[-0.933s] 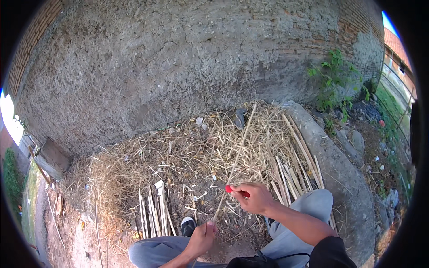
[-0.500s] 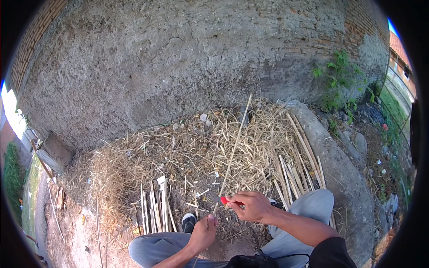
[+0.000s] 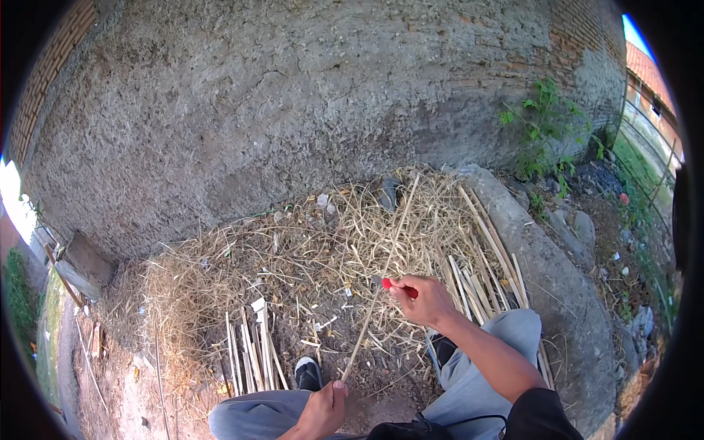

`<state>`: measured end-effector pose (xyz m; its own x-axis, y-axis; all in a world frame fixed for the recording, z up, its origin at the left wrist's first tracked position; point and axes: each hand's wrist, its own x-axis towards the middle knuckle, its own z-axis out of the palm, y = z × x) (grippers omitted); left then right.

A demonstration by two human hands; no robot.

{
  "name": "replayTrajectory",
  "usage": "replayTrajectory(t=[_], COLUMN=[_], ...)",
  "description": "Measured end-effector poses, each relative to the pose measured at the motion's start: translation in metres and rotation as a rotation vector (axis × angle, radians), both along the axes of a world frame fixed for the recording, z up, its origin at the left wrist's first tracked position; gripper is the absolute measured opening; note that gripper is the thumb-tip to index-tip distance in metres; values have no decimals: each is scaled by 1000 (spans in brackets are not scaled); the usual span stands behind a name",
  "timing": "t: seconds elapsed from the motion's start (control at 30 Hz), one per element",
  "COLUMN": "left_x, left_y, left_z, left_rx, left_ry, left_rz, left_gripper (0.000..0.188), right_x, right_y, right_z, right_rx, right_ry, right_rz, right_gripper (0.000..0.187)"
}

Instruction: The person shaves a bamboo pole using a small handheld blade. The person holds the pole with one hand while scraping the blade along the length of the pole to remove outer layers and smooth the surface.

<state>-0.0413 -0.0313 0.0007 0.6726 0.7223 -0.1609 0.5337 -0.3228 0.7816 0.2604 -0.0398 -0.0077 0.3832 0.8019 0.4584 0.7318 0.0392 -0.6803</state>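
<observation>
Dry straw lies at the left, with a bundle of sticks just right of it. The left hand, near, has its fingers clamped on the near part of a long stick, which slants far and rightward over the straw. The right hand has its fingers closed around a red-handled knife, its blade at the stick; whether they touch, I cannot tell. More sticks lie farther right.

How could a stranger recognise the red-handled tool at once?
Below the rough wall lies dry straw. Over it, the person's right hand grips the red-handled tool, beside a long pale stick. Bright red sets it apart from that stick.
</observation>
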Motion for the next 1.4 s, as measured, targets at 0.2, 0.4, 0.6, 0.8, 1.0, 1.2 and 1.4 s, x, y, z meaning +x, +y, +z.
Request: replayTrajectory(t=[0.2,0.4,0.6,0.8,1.0,1.2,1.4], left_x=[-23,-98,-110,-143,-158,-179,-208], left_y=[-10,-23,-46,-63,-86,-106,-110], left_z=[24,-7,20,13,32,48,36], left_rx=[-37,275,362,27,40,-112,131], left_ry=[141,280,168,273,229,331,257], left_rz=[44,-120,31,85,160,266,25], left_gripper=[37,36,40,45,47,42,33], right_x=[4,11,18,11,25,27,55], right_y=[5,10,9,8,20,25,32], right_z=[3,4,-4,-3,-27,-21,-44], right_rx=[-1,40,40,-40,-53,-186,-355], right_ry=[-35,73,20,-26,-81,-23,18], right_rz=[-10,8,-7,-26,-50,-95,-158], right_gripper=[18,15,17,16,13,16,18])
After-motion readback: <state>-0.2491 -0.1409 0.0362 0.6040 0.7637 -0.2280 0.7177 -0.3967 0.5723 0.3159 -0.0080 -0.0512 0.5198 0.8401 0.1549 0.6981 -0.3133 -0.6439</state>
